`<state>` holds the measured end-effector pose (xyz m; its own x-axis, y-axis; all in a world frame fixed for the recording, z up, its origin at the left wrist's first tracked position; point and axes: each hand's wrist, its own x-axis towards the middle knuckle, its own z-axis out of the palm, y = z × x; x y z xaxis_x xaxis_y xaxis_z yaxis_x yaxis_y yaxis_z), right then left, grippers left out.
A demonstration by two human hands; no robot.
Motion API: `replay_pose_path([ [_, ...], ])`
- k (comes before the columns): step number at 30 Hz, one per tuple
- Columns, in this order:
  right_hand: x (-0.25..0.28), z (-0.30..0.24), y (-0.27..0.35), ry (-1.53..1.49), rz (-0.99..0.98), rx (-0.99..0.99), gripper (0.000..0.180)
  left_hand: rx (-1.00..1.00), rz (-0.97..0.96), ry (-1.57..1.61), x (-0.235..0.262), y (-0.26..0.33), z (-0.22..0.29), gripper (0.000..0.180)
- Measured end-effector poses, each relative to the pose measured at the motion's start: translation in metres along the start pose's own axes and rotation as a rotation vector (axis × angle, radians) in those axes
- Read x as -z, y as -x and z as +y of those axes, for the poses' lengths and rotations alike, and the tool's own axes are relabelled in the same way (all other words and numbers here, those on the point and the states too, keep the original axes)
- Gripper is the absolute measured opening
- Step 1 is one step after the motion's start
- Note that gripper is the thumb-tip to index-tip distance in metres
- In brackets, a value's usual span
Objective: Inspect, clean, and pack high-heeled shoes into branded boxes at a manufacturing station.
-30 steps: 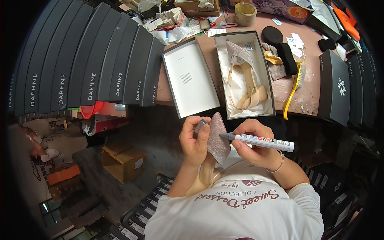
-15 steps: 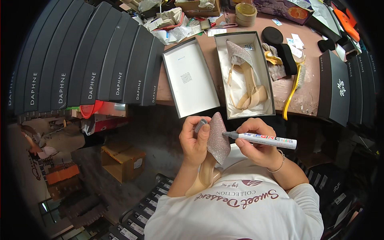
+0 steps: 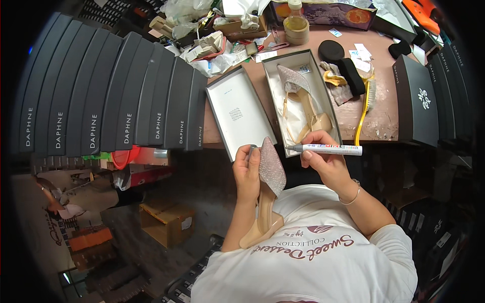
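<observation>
A pale pink glittery pointed-toe shoe [image 3: 272, 169] with a beige heel hangs toe up in my left hand [image 3: 246, 178], whose fingers are closed on it. Between those fingers a small grey cap [image 3: 252, 147] shows only in part. My right hand [image 3: 326, 159] pinches a white paint marker [image 3: 333, 149] with a grey tip, held level and apart from the shoe. Just beyond lies an open shoebox [image 3: 331, 111] holding the matching shoe [image 3: 297, 81] on white paper. The white-lined box lid [image 3: 237, 113] rests to its left.
Dark shoeboxes stand in a long row [image 3: 108, 96] on the left, and more boxes [image 3: 417, 101] on the right. A yellow-handled brush [image 3: 362, 118], a black round tin [image 3: 331, 51], a cloth [image 3: 339, 93] and a bottle [image 3: 296, 28] sit on the table [image 3: 384, 96].
The marker has come away from the shoe's glittery upper, moving up and right with my right hand. The shoe stays in my left hand. The view has shifted slightly.
</observation>
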<state>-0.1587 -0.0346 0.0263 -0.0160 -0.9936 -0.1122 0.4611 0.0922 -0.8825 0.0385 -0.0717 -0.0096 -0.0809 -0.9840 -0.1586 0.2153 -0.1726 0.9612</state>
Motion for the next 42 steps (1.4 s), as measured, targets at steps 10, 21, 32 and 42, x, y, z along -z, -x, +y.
replay_pose_path([
  [10, -0.008, -0.028, -0.022, 0.227, -0.088, 0.124, 0.015, -0.160, -0.103, -0.373, -0.027, 0.012, 0.023, 0.025],
  [21, -0.018, -0.063, -0.051, 0.782, -0.365, 0.225, 0.016, -0.265, -0.202, -0.538, -0.030, 0.006, 0.025, 0.023],
  [32, -0.013, -0.038, -0.086, 0.629, -0.585, 0.036, 0.028, -0.277, -0.153, -0.490, -0.020, 0.002, 0.022, 0.022],
  [42, -0.025, -0.018, -0.134, 0.842, -0.773, -0.052, 0.029, -0.098, -0.054, -0.215, -0.010, -0.014, -0.005, 0.029],
])
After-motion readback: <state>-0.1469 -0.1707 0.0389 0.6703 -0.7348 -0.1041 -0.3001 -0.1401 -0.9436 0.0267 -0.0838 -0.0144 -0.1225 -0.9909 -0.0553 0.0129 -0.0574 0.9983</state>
